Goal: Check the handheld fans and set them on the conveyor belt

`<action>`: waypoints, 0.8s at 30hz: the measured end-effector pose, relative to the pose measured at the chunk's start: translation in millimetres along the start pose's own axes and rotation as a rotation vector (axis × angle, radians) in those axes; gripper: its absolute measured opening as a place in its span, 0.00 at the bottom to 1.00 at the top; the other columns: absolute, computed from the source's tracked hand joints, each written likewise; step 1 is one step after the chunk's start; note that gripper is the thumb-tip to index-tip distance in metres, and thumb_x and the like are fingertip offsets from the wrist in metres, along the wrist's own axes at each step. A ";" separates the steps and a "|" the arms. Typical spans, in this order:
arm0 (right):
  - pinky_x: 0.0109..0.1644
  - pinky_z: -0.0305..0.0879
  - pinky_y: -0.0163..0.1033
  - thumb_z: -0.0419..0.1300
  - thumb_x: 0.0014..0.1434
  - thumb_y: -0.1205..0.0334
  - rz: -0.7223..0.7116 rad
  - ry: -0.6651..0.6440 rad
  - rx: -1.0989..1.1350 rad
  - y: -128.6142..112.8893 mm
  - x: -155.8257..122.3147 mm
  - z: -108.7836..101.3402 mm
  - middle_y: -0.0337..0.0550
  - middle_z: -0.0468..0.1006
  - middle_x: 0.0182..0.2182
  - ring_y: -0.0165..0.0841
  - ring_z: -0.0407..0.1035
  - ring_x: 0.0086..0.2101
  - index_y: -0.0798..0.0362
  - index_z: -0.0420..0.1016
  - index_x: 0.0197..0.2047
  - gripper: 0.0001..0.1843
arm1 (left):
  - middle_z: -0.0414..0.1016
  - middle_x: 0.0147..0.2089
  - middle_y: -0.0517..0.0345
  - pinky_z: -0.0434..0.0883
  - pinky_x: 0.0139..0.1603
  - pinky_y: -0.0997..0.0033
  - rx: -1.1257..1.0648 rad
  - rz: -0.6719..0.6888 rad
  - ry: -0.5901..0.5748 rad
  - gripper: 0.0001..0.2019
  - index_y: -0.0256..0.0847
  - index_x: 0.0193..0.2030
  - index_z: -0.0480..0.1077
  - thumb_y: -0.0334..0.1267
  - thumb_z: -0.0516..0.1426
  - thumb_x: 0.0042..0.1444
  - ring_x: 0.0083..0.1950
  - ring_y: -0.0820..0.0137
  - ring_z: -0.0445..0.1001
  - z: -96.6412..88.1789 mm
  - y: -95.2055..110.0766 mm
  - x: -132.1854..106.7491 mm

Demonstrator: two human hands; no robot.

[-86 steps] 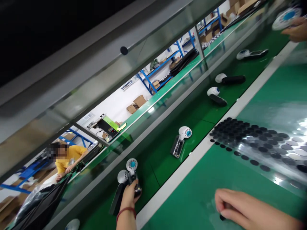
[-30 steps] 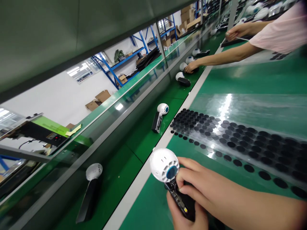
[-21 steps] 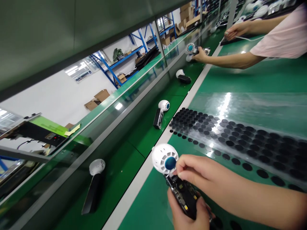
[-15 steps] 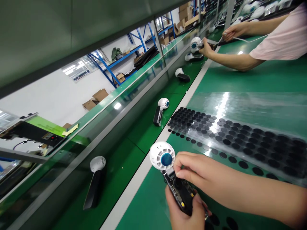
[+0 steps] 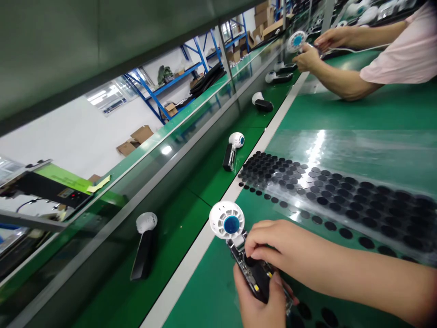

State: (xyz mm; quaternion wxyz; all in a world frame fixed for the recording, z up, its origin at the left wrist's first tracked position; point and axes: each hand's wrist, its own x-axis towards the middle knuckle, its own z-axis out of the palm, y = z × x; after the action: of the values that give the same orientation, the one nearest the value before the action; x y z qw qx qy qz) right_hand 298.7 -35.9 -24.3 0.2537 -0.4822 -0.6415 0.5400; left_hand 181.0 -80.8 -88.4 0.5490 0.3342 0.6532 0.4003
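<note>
My left hand [image 5: 261, 303] grips the black open handle of a small hand fan [image 5: 228, 222], whose round white head with a blue centre points up and left. My right hand [image 5: 278, 246] is curled over the handle's exposed circuit board, fingertips pinched against it; whether a small black disc is under them is hidden. Just beyond lies a clear plastic sheet [image 5: 344, 150] covered with several black round pads [image 5: 327, 200].
On the conveyor belt [image 5: 205, 182] to my left lie more fans [image 5: 145, 246] [image 5: 232, 148] [image 5: 262, 102]. A co-worker's hands [image 5: 309, 57] at the far right hold another fan. A steel frame [image 5: 102, 45] runs overhead; shelves and boxes stand behind.
I lifted one fan off the belt and brought it over the bench. My right hand settled onto its handle. The belt carried the other fans along; the co-worker picked one up.
</note>
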 end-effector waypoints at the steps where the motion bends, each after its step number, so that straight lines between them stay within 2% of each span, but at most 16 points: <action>1: 0.29 0.66 0.30 0.49 0.56 0.71 -0.026 0.025 -0.090 -1.7 1.0 -0.1 0.37 0.66 0.33 0.26 0.67 0.26 0.51 0.69 0.28 0.11 | 0.68 0.15 0.65 0.67 0.19 0.74 0.013 0.001 0.012 0.36 0.33 0.55 0.46 0.42 0.56 0.40 0.15 0.71 0.67 0.2 0.1 -0.2; 4: 0.37 0.65 0.33 0.49 0.56 0.74 -0.071 0.047 -0.262 -8.1 2.6 -1.3 0.37 0.69 0.30 0.30 0.66 0.33 0.51 0.70 0.27 0.13 | 0.69 0.16 0.63 0.67 0.19 0.74 0.052 0.006 0.035 0.35 0.33 0.55 0.48 0.42 0.56 0.41 0.15 0.71 0.67 -0.2 -1.5 0.5; 7: 0.38 0.65 0.33 0.48 0.56 0.76 -0.091 0.033 -0.304 -11.0 2.6 -1.5 0.38 0.68 0.30 0.30 0.66 0.34 0.52 0.70 0.28 0.14 | 0.70 0.17 0.62 0.66 0.18 0.75 0.060 0.031 0.047 0.35 0.33 0.55 0.49 0.42 0.56 0.40 0.14 0.72 0.67 -0.3 -3.0 1.1; 13: 0.25 0.67 0.28 0.48 0.58 0.71 0.023 -0.006 -0.075 -8.8 1.0 1.6 0.37 0.61 0.31 0.24 0.65 0.25 0.52 0.67 0.28 0.11 | 0.67 0.13 0.66 0.65 0.14 0.77 -0.088 0.021 0.026 0.36 0.31 0.53 0.48 0.39 0.58 0.37 0.13 0.72 0.66 3.4 2.9 -1.5; 18: 0.14 0.60 0.24 0.47 0.58 0.70 0.075 -0.050 -0.040 -9.7 0.2 3.2 0.38 0.60 0.33 0.22 0.61 0.21 0.53 0.67 0.29 0.10 | 0.68 0.14 0.66 0.66 0.13 0.74 -0.068 0.024 0.052 0.36 0.32 0.53 0.48 0.41 0.58 0.36 0.11 0.70 0.66 4.2 0.4 -0.1; 21: 0.21 0.64 0.26 0.48 0.57 0.73 -0.016 -0.005 -0.169 -7.2 0.7 4.7 0.38 0.63 0.31 0.25 0.64 0.26 0.53 0.68 0.29 0.11 | 0.71 0.18 0.62 0.66 0.14 0.74 0.013 0.031 0.088 0.33 0.34 0.51 0.52 0.43 0.57 0.37 0.13 0.70 0.67 3.5 -4.7 2.9; 24: 0.34 0.67 0.32 0.48 0.56 0.76 -0.120 0.065 -0.287 -2.4 2.0 6.6 0.39 0.67 0.30 0.30 0.65 0.33 0.53 0.69 0.29 0.13 | 0.74 0.28 0.56 0.69 0.20 0.74 0.034 0.100 0.129 0.28 0.37 0.47 0.57 0.41 0.57 0.36 0.22 0.66 0.74 4.0 -5.1 4.2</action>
State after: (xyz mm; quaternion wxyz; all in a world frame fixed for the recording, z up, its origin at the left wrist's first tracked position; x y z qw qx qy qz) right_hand 291.5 -37.0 -24.3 0.2346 -0.4913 -0.7313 0.4109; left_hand 184.3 -78.8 -95.1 0.4794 0.3491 0.6764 0.4369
